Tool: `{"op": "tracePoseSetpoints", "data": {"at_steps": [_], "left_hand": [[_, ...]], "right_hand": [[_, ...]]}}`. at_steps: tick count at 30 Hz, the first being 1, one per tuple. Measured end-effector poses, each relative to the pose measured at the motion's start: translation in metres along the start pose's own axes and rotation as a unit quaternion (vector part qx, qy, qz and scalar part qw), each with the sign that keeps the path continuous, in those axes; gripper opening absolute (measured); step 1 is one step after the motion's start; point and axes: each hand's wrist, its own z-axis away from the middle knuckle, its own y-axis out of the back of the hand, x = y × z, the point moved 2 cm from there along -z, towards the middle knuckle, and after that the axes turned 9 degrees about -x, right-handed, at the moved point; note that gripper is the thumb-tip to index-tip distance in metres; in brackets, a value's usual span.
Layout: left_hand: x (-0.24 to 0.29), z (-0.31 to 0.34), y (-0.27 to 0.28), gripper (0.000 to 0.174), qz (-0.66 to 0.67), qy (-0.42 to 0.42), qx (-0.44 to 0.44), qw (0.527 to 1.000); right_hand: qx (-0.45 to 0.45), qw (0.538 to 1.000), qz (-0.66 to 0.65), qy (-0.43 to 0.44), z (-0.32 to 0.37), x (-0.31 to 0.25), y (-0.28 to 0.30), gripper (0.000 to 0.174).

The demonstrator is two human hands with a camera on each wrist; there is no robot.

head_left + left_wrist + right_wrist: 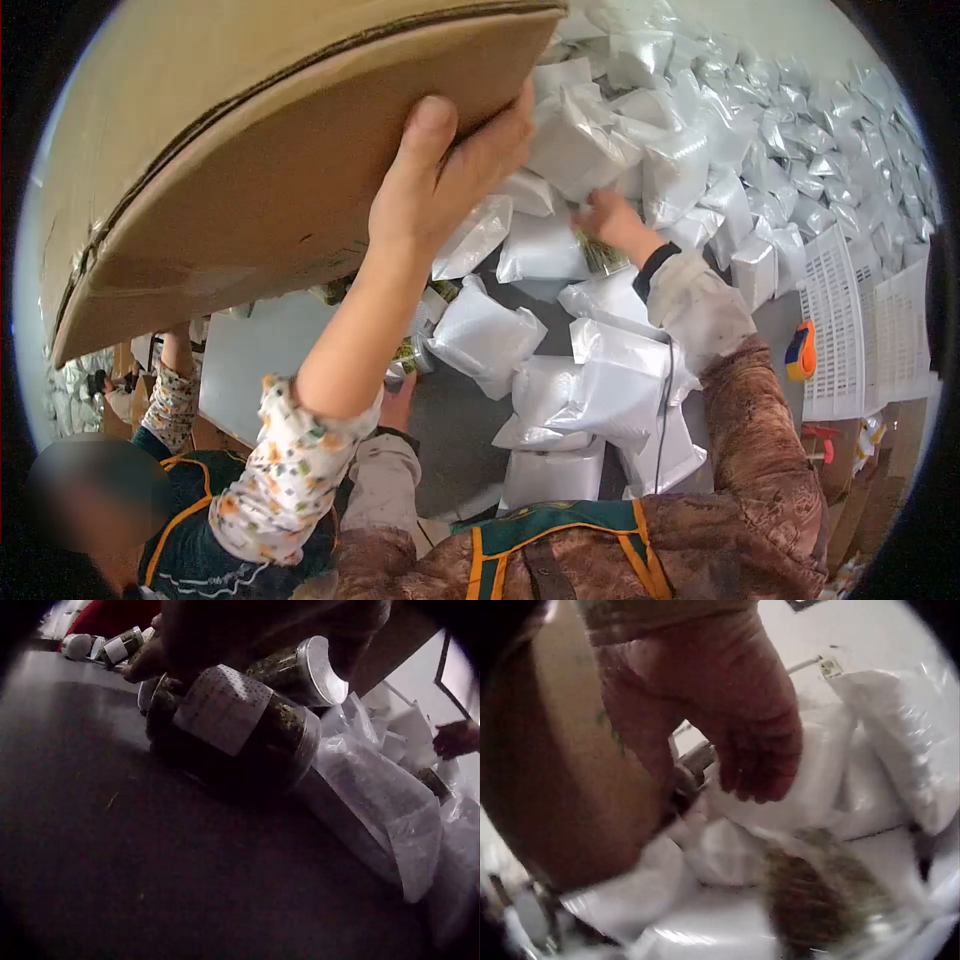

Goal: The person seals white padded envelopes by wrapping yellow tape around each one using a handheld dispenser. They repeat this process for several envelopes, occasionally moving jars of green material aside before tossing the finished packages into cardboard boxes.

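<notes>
Below the tilted cardboard box [250, 150], which another person's hand [440, 165] held up, the work seemed to be picking goods out of the spill. Done well, it probably meant steadying each round jar [232, 735] so it could not roll on the dark table [112, 847], and lifting one of the white packets [600, 380] at a time rather than dragging the heap.

The left hand [398, 388] lay under the box's lower edge, right by the labelled jar, which rested on its side with dried green matter inside. Its fingers reached the jar's far end in shadow, and I could not tell whether they gripped it or only touched.

The right hand [607, 217] was out to the right of the box, among the packets. Its fingers [761, 769] were bent loosely downward and close together, tips at a packet, with nothing visibly enclosed.
</notes>
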Motion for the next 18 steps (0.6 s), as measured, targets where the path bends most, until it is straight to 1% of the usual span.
{"op": "tracePoseSetpoints", "data": {"at_steps": [1, 3, 4, 5, 8, 9, 12, 13, 14, 16, 17, 18], "left_hand": [[0.003, 0.006, -0.003, 0.113, 0.002, 0.014, 0.011, 1.000], [0.011, 0.017, -0.011, 0.112, 0.007, 0.038, 0.034, 0.999], [0.013, 0.020, -0.012, 0.111, 0.008, 0.047, 0.046, 0.998], [0.005, 0.016, -0.013, 0.109, -0.088, 0.071, 0.081, 0.990], [-0.007, 0.006, -0.015, 0.110, -0.027, 0.041, 0.132, 0.990], [-0.013, 0.007, -0.011, 0.109, -0.024, 0.053, 0.128, 0.990], [-0.036, 0.006, -0.006, 0.105, -0.003, 0.084, 0.118, 0.989], [-0.022, 0.013, -0.011, 0.103, 0.031, 0.087, 0.126, 0.988], [-0.018, 0.017, -0.010, 0.104, -0.020, 0.086, 0.138, 0.987], [-0.014, 0.029, -0.008, 0.106, -0.124, 0.088, 0.148, 0.977], [0.017, 0.040, -0.014, 0.102, -0.068, 0.108, 0.146, 0.981], [0.017, 0.055, -0.017, 0.100, -0.090, 0.095, 0.114, 0.985]], "right_hand": [[0.058, 0.997, 0.056, -0.016, 0.001, 0.026, -0.026, 0.084], [0.110, 0.994, 0.003, 0.025, -0.006, 0.065, -0.070, 0.099], [0.138, 0.989, -0.024, 0.046, -0.006, 0.075, -0.079, 0.107], [0.102, 0.994, -0.029, 0.015, 0.004, 0.071, -0.071, 0.119], [0.077, 0.983, -0.167, 0.022, 0.006, 0.074, -0.067, 0.115], [0.041, 0.974, -0.222, 0.017, 0.004, 0.075, -0.066, 0.107], [-0.111, 0.930, -0.348, 0.046, 0.016, 0.048, -0.030, 0.098], [-0.086, 0.858, -0.458, 0.218, -0.001, 0.035, -0.023, 0.086], [-0.082, 0.792, -0.548, 0.258, -0.010, 0.023, -0.006, 0.084], [-0.007, 0.683, -0.677, 0.273, 0.001, -0.018, 0.030, 0.079], [0.062, 0.646, -0.719, 0.248, 0.033, -0.040, 0.052, 0.075], [0.033, 0.717, -0.644, 0.263, 0.061, -0.041, 0.058, 0.073]]}}
